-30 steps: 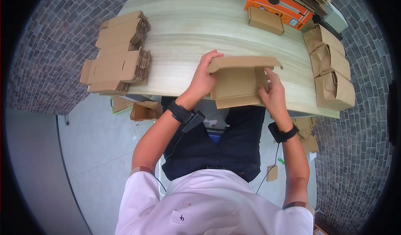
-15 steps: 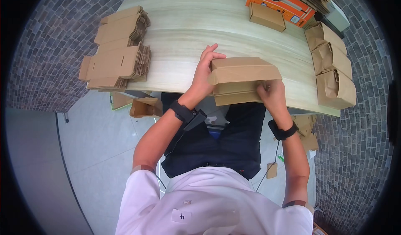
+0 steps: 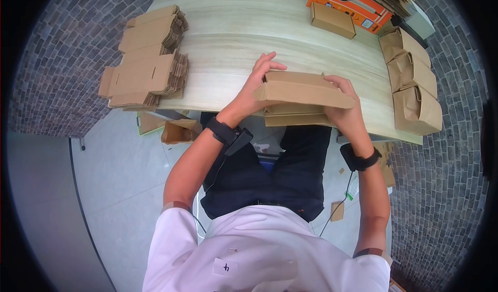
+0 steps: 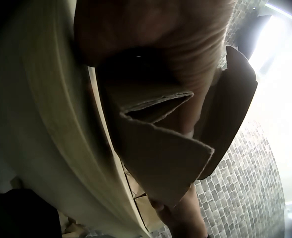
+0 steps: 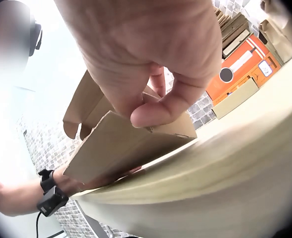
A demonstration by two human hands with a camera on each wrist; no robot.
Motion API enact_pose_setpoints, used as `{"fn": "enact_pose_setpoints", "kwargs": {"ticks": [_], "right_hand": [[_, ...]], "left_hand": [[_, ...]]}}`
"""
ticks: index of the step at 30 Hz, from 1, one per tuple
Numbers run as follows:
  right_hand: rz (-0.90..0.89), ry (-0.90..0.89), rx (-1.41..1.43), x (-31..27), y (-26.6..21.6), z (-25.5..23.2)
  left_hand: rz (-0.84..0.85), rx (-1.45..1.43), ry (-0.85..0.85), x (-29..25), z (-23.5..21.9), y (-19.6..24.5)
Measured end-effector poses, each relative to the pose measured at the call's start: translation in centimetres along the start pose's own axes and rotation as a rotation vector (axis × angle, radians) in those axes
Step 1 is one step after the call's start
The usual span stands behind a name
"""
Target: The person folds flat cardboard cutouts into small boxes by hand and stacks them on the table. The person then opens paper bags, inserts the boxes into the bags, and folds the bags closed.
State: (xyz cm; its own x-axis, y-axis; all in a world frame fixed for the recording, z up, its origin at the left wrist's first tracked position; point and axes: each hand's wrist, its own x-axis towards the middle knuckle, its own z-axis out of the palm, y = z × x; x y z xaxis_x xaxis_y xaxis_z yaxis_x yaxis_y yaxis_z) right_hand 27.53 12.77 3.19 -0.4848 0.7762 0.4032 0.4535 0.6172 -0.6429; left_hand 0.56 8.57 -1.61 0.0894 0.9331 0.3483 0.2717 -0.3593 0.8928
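A partly folded cardboard box [image 3: 306, 87] is held up at the table's near edge, its lid flap [image 3: 311, 96] leaning over the open side toward the body. My left hand [image 3: 249, 94] holds the box's left end, with some fingers reaching past the far side. In the left wrist view, a bent end flap [image 4: 161, 153] stands out below that hand. At the other end, my right hand [image 3: 346, 110] grips the side wall. The right wrist view shows its thumb [image 5: 153, 114] and fingers pinching the wall's top edge [image 5: 111, 119]. The box's inside is mostly hidden.
Stacks of flat cardboard blanks [image 3: 140, 74] lie on the table's left. Several brown paper bags [image 3: 415, 110] line the right edge. A closed small box [image 3: 332, 21] sits by an orange box [image 3: 350, 4] at the back right. An open paper bag [image 3: 179, 131] is below the table.
The lid flap has tipped down toward the body, covering more of the opening. My right hand has gone from inside the box to gripping its right wall. The left hand stays at its end.
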Motion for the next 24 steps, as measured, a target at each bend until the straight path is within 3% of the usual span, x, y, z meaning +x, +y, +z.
{"fn": "enact_pose_setpoints", "kwargs": {"ticks": [2,4,8,10,19,24], "right_hand": [[0.104,-0.032,0.053,0.6,-0.6,-0.5],[0.361,-0.137,0.293,1.4,-1.7,-1.4],[0.420,-0.218,0.350,2.9,-2.8,-2.3],[0.531,-0.306,0.442,3.8,-2.9,-2.7],[0.603,-0.358,0.485,5.6,-2.4,-3.4],[0.597,-0.370,0.468,5.6,-2.3,-3.0]], "left_hand": [[-0.005,-0.001,-0.017,0.3,-0.5,1.1],[-0.074,-0.168,-0.050,0.4,-1.1,1.9],[-0.102,-0.308,-0.078,0.1,-1.6,1.2],[-0.095,-0.395,-0.036,0.1,-1.5,0.9],[0.048,-0.287,0.113,-1.2,0.5,1.9],[-0.045,-0.233,0.229,-0.8,0.2,2.2]]}}
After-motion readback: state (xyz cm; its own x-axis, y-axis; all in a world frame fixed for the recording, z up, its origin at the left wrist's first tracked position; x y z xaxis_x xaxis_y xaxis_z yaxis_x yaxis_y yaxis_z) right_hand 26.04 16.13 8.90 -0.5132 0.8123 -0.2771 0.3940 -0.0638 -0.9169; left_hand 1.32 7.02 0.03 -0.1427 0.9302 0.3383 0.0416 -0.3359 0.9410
